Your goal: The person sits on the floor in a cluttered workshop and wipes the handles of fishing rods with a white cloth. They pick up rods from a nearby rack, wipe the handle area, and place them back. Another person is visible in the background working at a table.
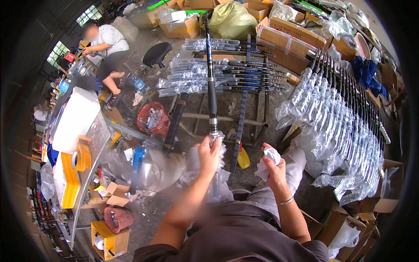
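Both hands raised from the lap — left hand (209, 153) gripping a fishing rod (211, 83), right hand (276, 168) closed on a white cloth (267, 163).

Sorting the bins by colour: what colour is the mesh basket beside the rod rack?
Red, with pale scraps inside; the basket shows plainly in the head view.

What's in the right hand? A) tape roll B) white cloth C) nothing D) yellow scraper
B: the right hand holds a crumpled white cloth, while the left hand holds the rod by its wrapped lower end.
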A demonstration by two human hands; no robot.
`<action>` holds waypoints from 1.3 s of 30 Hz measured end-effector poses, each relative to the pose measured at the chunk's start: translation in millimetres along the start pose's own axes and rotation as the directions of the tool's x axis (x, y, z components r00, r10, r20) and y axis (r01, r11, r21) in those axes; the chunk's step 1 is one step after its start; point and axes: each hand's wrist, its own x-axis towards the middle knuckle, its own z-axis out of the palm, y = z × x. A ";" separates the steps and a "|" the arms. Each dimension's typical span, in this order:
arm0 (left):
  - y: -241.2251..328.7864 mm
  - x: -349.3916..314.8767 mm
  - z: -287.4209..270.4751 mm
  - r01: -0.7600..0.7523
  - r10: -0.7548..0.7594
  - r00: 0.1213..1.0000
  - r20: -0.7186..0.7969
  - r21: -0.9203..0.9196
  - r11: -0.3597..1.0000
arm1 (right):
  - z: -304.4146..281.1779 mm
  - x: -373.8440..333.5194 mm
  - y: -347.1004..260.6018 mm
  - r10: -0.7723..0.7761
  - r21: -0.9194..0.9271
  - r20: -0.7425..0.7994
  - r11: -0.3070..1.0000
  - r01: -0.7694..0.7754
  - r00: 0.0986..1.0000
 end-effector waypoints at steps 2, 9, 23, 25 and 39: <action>-0.9 -0.9 0.3 0.000 0.000 1.000 -0.005 0.021 1.000 | 2.3 -1.6 -13.2 -0.018 0.048 0.021 0.999 0.017 1.000; 1.6 -6.0 3.5 -0.025 0.025 1.000 0.003 -0.012 1.000 | -6.3 1.5 -6.1 0.023 0.172 0.105 0.984 -0.040 0.994; 2.9 -5.1 4.4 0.042 -0.043 0.999 -0.020 -0.064 0.997 | 3.9 -10.5 -0.9 0.193 -0.059 0.286 0.981 -0.184 0.939; -13.3 5.4 9.0 -0.065 0.066 0.997 -0.048 0.022 0.998 | 4.7 -16.2 7.3 0.266 -0.189 0.309 0.958 -0.215 0.913; 23.4 11.2 88.3 -0.236 0.234 0.972 0.036 0.103 0.966 | -1.1 -27.4 8.7 0.084 -0.513 0.244 0.857 0.055 0.966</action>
